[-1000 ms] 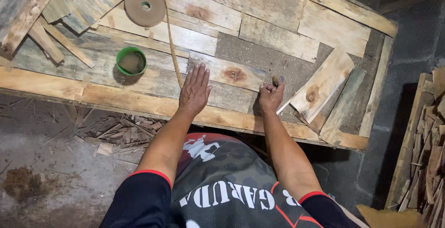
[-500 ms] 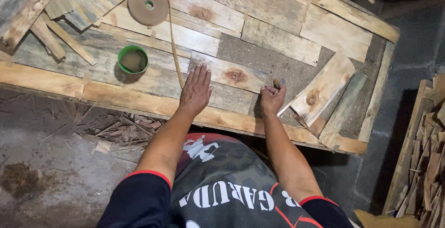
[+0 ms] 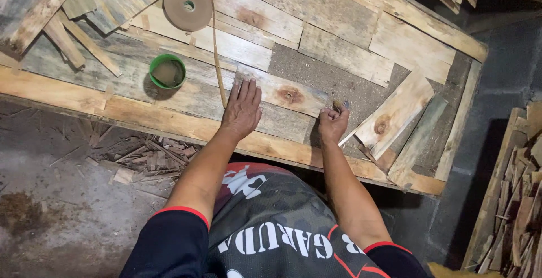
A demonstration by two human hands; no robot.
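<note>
On the bench, seen from the head: left hand (image 3: 241,108) lies flat, fingers spread, pinning a knotted board (image 3: 282,90) steady. Right hand (image 3: 333,124), fisted round a small brush (image 3: 339,105), works at the board's end. Green cup (image 3: 167,71) stands near.

Rough, matt wood planks (image 3: 316,7); green plastic cup (image 3: 167,72); matt brown paper tape roll (image 3: 187,5); rough concrete floor (image 3: 51,210).

bare grey board patch (image 3: 316,77) beyond the hands lay open | round green plastic cup (image 3: 167,71) and flat brown tape roll (image 3: 187,5) blocked the left | loose slanted pale wooden plank (image 3: 395,113) blocked the right
</note>
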